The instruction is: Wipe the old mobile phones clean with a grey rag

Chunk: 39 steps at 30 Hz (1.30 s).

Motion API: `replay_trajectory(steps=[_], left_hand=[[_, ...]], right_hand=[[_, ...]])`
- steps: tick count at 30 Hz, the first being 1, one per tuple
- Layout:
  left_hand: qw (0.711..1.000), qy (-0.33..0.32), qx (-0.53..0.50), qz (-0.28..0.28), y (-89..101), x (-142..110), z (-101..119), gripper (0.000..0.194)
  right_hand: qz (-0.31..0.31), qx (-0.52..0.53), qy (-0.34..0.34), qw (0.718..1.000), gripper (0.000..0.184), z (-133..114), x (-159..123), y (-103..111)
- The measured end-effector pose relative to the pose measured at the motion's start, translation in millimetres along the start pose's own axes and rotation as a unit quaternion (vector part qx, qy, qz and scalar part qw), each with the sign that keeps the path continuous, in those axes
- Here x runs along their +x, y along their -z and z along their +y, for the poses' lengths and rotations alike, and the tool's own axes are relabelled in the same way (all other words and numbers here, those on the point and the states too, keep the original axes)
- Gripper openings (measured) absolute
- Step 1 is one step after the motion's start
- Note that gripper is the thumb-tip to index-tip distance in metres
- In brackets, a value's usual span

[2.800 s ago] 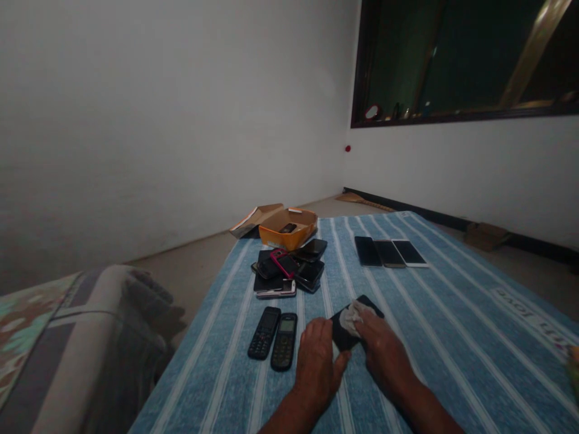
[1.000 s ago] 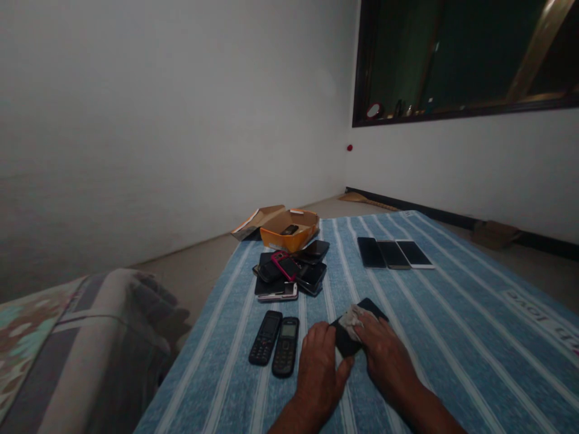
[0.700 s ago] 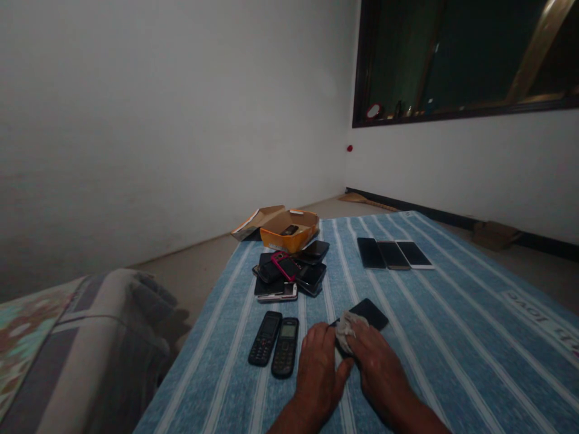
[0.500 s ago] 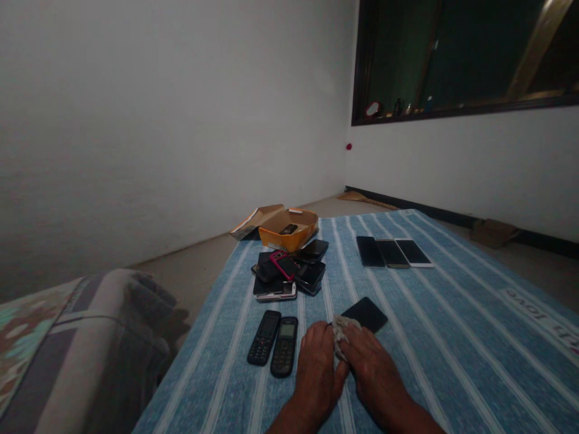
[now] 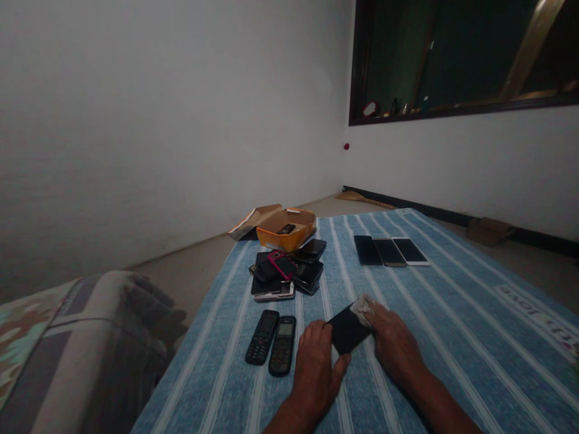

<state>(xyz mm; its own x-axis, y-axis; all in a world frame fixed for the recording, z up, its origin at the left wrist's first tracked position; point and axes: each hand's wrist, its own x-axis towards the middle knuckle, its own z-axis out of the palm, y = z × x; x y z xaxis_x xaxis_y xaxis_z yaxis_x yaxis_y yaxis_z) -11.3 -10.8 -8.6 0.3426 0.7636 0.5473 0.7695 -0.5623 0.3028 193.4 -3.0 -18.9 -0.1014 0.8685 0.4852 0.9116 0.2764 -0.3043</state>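
Observation:
A dark smartphone (image 5: 347,330) lies at a slant on the blue striped cloth cover. My left hand (image 5: 315,361) steadies it, fingers at its left edge and thumb by the lower corner. My right hand (image 5: 397,343) pinches a crumpled pale cleaning cloth (image 5: 362,308), pressed on the phone's far right corner. Left of my left hand, two black keypad phones (image 5: 283,346) lie side by side. Beyond them is a heap of assorted phones (image 5: 287,271), one with a pink edge. Three smartphones (image 5: 389,252) sit in a row farther back on the right.
An open orange cardboard box (image 5: 284,240) with a small phone inside stands behind the heap. The striped cover (image 5: 452,349) spreads to the right. A draped blanket (image 5: 104,343) is at the left. A broom (image 5: 362,198) and a flattened carton (image 5: 490,231) lie along the wall.
My right hand has moved right and away from my left, carrying the cloth to the phone's far corner. The phone has shifted left and nearer, and more of its face shows.

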Motion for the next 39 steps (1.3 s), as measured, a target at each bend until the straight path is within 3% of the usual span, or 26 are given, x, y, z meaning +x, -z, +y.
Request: replay_trajectory(steps=[6, 14, 23, 30, 35, 39], left_hand=[[1.000, 0.012, -0.004, 0.008, -5.3, -2, -3, 0.048], [0.995, 0.063, 0.067, 0.031, -29.7, -11, -13, 0.063], [0.994, 0.096, 0.042, -0.035, -15.8, 2, -10, 0.049], [0.996, 0.086, -0.002, 0.018, -23.2, 3, -13, 0.052], [0.998, 0.045, -0.008, 0.046, -27.7, 0, -13, 0.067], [0.996, 0.002, 0.011, 0.084, -26.3, -2, -10, 0.069]], right_hand=[[0.037, 0.001, 0.022, 0.999, 0.060, 4, -1, -3], [0.029, 0.030, 0.070, 0.997, 0.057, -18, -7, -5], [0.047, 0.089, 0.159, 0.982, 0.051, -45, -5, -7], [0.063, 0.107, 0.176, 0.977, 0.045, -47, 6, -9], [0.109, 0.111, 0.184, 0.970, 0.043, -52, 19, -3], [0.111, 0.090, 0.191, 0.971, 0.041, -59, 24, -4]])
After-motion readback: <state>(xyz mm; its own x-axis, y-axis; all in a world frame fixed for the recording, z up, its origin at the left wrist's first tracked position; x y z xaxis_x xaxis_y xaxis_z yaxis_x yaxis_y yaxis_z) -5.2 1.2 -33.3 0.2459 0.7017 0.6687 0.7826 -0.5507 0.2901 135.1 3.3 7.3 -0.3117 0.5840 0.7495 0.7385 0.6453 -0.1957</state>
